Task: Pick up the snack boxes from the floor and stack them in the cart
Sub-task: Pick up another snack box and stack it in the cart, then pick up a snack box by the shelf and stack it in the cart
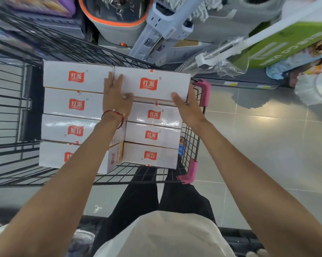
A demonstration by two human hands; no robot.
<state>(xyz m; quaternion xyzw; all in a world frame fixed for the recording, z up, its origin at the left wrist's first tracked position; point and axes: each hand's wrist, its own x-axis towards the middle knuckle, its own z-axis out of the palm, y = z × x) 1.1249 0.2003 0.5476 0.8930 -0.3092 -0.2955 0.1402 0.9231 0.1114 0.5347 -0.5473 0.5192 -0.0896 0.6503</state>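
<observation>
Left fingers (117, 80) flat atop snack box (156, 84), right fingers (191, 99) clamping its end, cart wall (195, 145) beside, bucket (117, 25) beyond.

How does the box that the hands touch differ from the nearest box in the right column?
The far box has the left hand flat on top and the right hand gripping its end; the nearest box lies untouched. The far box's logo reads upright, the nearest box's upside down. Both are white with a red logo.
</observation>
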